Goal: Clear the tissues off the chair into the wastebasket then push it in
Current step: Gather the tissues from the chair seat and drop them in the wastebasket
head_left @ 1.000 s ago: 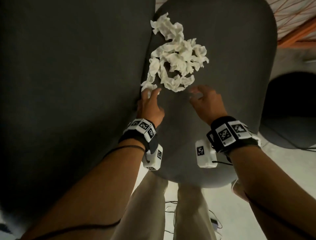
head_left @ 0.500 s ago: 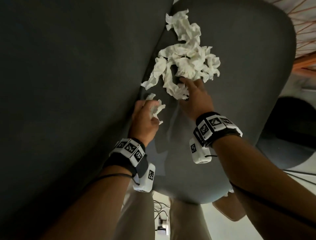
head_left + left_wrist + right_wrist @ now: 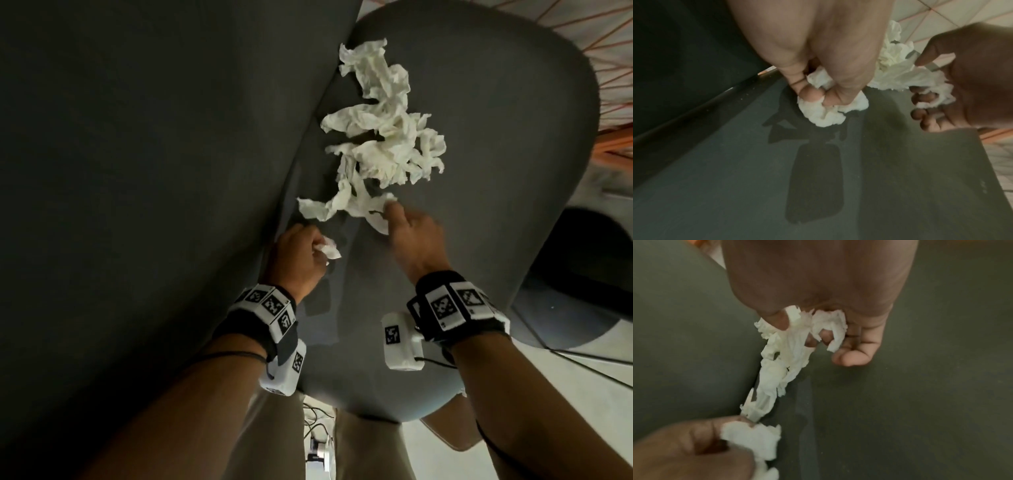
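A pile of crumpled white tissues [image 3: 383,137] lies on the dark grey chair seat [image 3: 479,171], close to the backrest [image 3: 137,171]. My left hand [image 3: 301,253] grips a small wad of tissue [image 3: 329,248] just above the seat; the left wrist view shows the wad [image 3: 824,113] squeezed between its curled fingers. My right hand [image 3: 411,229] is at the near end of the pile and pinches a long strip of tissue [image 3: 789,350] between thumb and fingers. That strip trails toward the left hand [image 3: 694,451].
A dark round wastebasket [image 3: 589,281] stands on the floor to the right of the chair. Pale tiled floor [image 3: 582,394] with thin cables shows below it. My legs [image 3: 267,438] are under the seat's front edge.
The right hand has drawn back from the pile's middle to its near end, pulling a strip of tissue with it. The left hand still holds its wad.
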`<state>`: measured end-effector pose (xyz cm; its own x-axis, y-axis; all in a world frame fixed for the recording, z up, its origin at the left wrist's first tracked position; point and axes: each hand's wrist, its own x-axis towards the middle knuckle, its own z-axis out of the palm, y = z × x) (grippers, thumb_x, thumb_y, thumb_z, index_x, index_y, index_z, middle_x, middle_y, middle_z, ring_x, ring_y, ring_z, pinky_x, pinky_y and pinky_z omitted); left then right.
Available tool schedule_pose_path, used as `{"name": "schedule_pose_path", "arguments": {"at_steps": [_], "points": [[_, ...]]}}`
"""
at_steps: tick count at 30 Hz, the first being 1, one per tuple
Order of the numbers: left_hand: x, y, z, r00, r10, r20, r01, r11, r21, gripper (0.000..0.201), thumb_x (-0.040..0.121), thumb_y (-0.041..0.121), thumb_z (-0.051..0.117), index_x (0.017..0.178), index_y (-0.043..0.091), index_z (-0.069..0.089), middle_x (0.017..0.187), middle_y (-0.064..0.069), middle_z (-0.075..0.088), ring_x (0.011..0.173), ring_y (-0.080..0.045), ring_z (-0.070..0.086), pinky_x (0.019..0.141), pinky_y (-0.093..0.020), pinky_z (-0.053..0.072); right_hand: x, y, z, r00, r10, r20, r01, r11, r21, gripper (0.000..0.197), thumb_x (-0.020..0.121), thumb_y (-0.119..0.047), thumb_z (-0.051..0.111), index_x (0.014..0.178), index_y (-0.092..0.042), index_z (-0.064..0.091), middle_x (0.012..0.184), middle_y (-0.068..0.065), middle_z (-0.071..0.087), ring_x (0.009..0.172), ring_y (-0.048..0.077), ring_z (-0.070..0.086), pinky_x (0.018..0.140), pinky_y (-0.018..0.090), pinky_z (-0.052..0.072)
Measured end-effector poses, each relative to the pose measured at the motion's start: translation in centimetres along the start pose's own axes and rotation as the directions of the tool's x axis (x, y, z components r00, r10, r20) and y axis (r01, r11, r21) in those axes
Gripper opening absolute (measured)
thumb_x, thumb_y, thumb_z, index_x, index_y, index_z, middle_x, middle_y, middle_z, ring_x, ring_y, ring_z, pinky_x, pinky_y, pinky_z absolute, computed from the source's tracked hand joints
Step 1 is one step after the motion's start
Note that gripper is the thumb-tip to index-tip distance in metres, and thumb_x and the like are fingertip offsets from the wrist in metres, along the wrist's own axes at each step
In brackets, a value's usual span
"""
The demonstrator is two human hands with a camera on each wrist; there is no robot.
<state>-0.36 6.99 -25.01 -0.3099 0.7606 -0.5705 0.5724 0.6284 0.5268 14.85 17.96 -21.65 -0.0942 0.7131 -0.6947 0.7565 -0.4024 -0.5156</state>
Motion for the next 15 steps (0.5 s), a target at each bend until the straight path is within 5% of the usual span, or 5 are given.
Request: {"name": "schedule_pose_path", "arguments": {"at_steps": [3, 6, 9, 12, 15], "points": [[-0.3, 1.3, -0.5, 0.995, 0.005, -0.101, -0.014, 0.996, -0.089, 0.010, 0.077, 0.006, 0.059, 0.079, 0.016, 0.055, 0.094, 0.003, 0.053, 0.079, -0.018, 0.055, 0.072, -0.033, 0.049, -0.2, 0.6, -0.4, 0.998, 0.035, -0.058, -0.034, 0.999, 0.030, 0.049, 0.084, -0.057, 0.050, 0.075, -0.012, 0.067, 0.069, 0.008, 0.067, 0.071, 0.027, 0.066, 0.073, 0.037, 0.054], [-0.4, 2.9, -1.4, 0.988, -0.016, -0.152, -0.005, 0.991, -0.134, 0.012, 0.078, 0.010, 0.055, 0.079, 0.021, 0.050, 0.086, 0.004, 0.055, 0.074, -0.016, 0.053, 0.066, -0.030, 0.045, 0.2, 1.1, -0.6, 0.994, 0.017, -0.108, -0.009, 0.998, 0.070, 0.037, 0.068, -0.042, 0.052, 0.080, -0.009, 0.063, 0.073, 0.012, 0.070, 0.074, 0.033, 0.069, 0.073, 0.043, 0.057], [0.1, 4.0, -2.0, 0.987, -0.033, -0.156, 0.009, 0.989, -0.147, 0.017, 0.081, 0.011, 0.048, 0.092, 0.024, 0.051, 0.077, -0.001, 0.063, 0.068, -0.022, 0.059, 0.061, -0.038, 0.052, 1.1, 1.4, -0.6, 0.995, 0.030, -0.099, -0.012, 0.985, 0.175, 0.031, 0.076, -0.031, 0.056, 0.099, -0.011, 0.059, 0.088, 0.010, 0.070, 0.084, 0.032, 0.069, 0.075, 0.051, 0.059], [0.9, 5.3, -2.2, 0.994, -0.054, -0.092, 0.043, 0.993, -0.111, 0.028, 0.083, 0.013, 0.046, 0.102, 0.034, 0.048, 0.069, -0.001, 0.060, 0.060, -0.021, 0.056, 0.059, -0.043, 0.050, 1.7, 1.3, -0.6, 0.995, 0.055, -0.082, -0.026, 0.948, 0.318, 0.018, 0.084, -0.014, 0.049, 0.096, -0.027, 0.053, 0.093, 0.004, 0.069, 0.088, 0.029, 0.071, 0.073, 0.053, 0.060], [1.4, 6.2, -1.4, 0.998, -0.051, 0.032, 0.051, 0.999, -0.005, 0.030, 0.085, 0.042, 0.058, 0.110, 0.038, 0.042, 0.075, 0.007, 0.059, 0.065, -0.017, 0.056, 0.061, -0.033, 0.042, 2.1, 1.4, -0.4, 0.994, 0.031, -0.101, 0.005, 0.940, 0.341, 0.039, 0.077, -0.012, 0.038, 0.085, -0.048, 0.049, 0.092, 0.000, 0.069, 0.089, 0.028, 0.071, 0.068, 0.054, 0.060]]}}
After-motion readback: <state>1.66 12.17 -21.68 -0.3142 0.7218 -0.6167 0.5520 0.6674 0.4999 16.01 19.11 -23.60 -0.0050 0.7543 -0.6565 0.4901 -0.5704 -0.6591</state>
